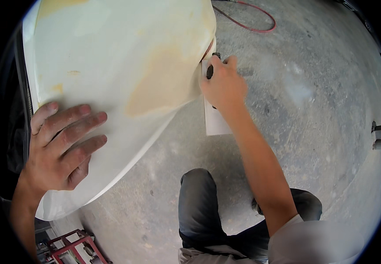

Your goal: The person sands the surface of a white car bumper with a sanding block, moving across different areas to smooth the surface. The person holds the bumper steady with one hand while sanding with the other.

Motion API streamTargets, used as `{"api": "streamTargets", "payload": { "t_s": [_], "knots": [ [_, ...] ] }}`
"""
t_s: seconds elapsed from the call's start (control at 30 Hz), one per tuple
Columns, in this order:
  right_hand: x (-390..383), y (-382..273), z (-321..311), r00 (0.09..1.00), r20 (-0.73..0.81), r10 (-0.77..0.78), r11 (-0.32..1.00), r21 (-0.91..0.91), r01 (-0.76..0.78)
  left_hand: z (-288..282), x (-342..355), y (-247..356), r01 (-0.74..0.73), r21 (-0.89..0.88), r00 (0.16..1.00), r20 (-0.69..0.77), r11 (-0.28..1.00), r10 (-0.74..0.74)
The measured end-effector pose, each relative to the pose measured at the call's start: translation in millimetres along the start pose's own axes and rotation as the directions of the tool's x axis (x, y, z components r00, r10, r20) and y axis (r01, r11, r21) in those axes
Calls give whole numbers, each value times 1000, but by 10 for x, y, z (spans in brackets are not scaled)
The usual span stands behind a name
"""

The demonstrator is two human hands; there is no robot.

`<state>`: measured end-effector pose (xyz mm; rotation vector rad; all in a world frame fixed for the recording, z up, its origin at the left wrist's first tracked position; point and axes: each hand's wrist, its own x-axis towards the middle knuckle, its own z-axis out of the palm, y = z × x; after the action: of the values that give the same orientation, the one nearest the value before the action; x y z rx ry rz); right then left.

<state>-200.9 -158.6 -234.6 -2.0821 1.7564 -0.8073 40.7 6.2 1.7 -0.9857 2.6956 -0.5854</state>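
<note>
A large white curved car body panel (pixel 98 57) fills the left and upper middle, with yellowish and tan patches of bare filler on it. My left hand (pixel 67 145) rests on the panel's lower left with fingers spread and dusty fingertips; it holds nothing. My right hand (pixel 226 86) is closed round the dark handle of a long, flat, pale sanding block (pixel 216 123). The block stands at the panel's right edge, beside a small brownish strip (pixel 207 49). My fingers partly hide the handle, and I cannot tell whether the block's face touches the panel.
Scuffed grey concrete floor (pixel 322 132) spreads right and below. A red hose (pixel 267 31) loops at the top. A red metal frame (pixel 74 246) stands at lower left, and dark metal legs (pixel 380 136) at far right. My bent knee (pixel 199 198) is below the block.
</note>
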Motion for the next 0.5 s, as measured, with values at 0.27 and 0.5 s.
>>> {"api": "streamTargets", "payload": {
  "t_s": [0.27,0.5],
  "knots": [
    [-634,404,-252,977,80,197,910,355,-213,-207,-46,42,-5,100,986,167,995,-12],
    [-1287,1478,515,853,10,521,491,814,-309,122,555,701,105,80,906,402,991,-129]
  ]
}}
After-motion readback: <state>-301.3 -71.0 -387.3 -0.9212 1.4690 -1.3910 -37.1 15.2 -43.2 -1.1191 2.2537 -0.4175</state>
